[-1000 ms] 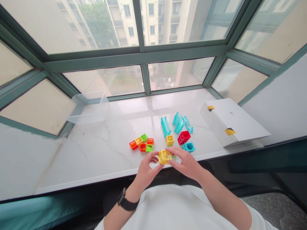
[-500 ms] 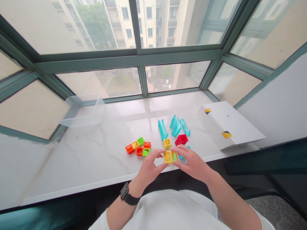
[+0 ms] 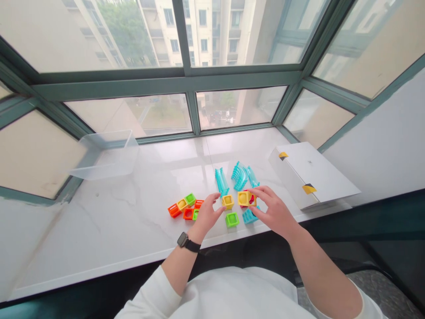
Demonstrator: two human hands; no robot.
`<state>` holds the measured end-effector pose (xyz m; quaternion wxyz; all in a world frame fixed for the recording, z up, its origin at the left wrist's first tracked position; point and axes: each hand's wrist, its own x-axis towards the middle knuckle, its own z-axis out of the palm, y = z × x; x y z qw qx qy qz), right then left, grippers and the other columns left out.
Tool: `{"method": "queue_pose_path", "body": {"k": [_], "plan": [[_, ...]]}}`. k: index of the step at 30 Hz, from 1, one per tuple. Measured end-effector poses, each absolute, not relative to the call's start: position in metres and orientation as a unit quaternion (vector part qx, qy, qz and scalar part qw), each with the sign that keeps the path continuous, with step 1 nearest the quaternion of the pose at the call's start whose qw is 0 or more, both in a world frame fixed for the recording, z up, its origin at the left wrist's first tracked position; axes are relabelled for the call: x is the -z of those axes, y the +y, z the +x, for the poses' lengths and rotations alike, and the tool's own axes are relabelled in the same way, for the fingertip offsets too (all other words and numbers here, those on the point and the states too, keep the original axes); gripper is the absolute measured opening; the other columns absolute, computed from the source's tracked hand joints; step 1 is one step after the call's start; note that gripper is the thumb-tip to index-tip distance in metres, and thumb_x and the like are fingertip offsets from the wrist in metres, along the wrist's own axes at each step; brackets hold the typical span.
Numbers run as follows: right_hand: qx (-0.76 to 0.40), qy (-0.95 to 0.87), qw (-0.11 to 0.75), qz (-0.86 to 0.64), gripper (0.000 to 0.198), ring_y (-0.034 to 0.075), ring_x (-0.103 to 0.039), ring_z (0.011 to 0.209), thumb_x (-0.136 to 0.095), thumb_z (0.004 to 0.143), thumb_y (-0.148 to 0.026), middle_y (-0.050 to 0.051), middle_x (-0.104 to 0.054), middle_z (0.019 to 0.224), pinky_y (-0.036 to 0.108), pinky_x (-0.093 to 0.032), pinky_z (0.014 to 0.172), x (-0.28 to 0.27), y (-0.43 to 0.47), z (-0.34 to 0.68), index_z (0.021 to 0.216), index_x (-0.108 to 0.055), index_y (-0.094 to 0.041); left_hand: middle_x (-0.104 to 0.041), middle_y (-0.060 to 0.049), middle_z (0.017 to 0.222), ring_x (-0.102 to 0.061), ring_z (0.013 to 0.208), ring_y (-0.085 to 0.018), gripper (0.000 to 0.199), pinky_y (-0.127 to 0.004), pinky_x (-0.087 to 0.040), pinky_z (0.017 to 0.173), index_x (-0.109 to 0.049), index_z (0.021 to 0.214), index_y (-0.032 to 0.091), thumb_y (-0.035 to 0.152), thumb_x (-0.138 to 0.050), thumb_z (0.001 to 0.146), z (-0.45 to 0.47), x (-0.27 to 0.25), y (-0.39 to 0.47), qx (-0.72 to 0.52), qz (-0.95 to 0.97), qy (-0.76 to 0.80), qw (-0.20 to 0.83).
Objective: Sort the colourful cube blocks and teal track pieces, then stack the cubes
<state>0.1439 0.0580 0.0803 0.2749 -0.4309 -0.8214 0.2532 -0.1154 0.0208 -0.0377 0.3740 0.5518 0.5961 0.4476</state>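
A block cluster (image 3: 182, 204) lay at left on the surface (image 3: 126, 221), perhaps grouped to leave working room. The left hand (image 3: 206, 215) had thumb and fingers parted just beside a yellow block (image 3: 228, 202); farther right, the right hand (image 3: 276, 213) pinched a second yellow block (image 3: 243, 198) by its edges, probably keeping its face uncovered.

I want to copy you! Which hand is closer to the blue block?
Right. The right hand is just right of the blue block; the left hand is farther off, to its left.
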Motion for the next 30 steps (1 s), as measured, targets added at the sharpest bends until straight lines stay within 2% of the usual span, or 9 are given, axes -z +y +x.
{"method": "queue_pose_path", "body": {"k": [7, 16, 23, 30], "plan": [[-0.249, -0.842, 0.249, -0.408, 0.045, 0.029, -0.065, 0.122, -0.065, 0.094, -0.027, 0.008, -0.062, 0.132, 0.046, -0.057, 0.106, -0.072, 0.074, 0.133, 0.139, -0.061, -0.033, -0.067, -0.009, 0.141, -0.062, 0.131, -0.029, 0.059, -0.051, -0.048, 0.114, -0.062, 0.134, 0.026, 0.025, -0.083, 0.079, -0.107, 0.049, 0.038, -0.412, 0.587, 0.591, 0.369], [-0.194, -0.891, 0.171, -0.374, 0.046, 0.028, -0.067, 0.114, -0.072, 0.089, -0.015, 0.008, -0.068, 0.124, 0.048, -0.054, 0.103, -0.054, 0.097, 0.106, 0.133, -0.067, -0.029, -0.073, -0.007, 0.129, -0.069, 0.121, -0.028, 0.052, -0.05, -0.051, 0.111, -0.065, 0.127, 0.028, 0.024, -0.083, 0.078, -0.106, 0.056, 0.041, -0.429, 0.57, 0.579, 0.394], [-0.178, -0.907, 0.084, -0.373, 0.035, 0.024, -0.07, 0.102, -0.075, 0.087, -0.011, 0.008, -0.07, 0.115, 0.036, -0.053, 0.093, -0.053, 0.102, 0.082, 0.12, -0.072, -0.023, -0.075, -0.006, 0.125, -0.072, 0.113, -0.027, 0.047, -0.049, -0.054, 0.105, -0.066, 0.122, 0.029, 0.025, -0.083, 0.079, -0.106, 0.053, 0.041, -0.429, 0.567, 0.576, 0.402], [-0.159, -0.909, 0.042, -0.382, 0.032, 0.024, -0.07, 0.101, -0.077, 0.085, -0.01, 0.008, -0.07, 0.113, 0.034, -0.051, 0.09, -0.052, 0.107, 0.076, 0.115, -0.074, -0.021, -0.074, -0.006, 0.126, -0.07, 0.116, -0.026, 0.046, -0.047, -0.054, 0.105, -0.065, 0.124, 0.028, 0.027, -0.081, 0.081, -0.108, 0.056, 0.041, -0.422, 0.586, 0.561, 0.404]]}}
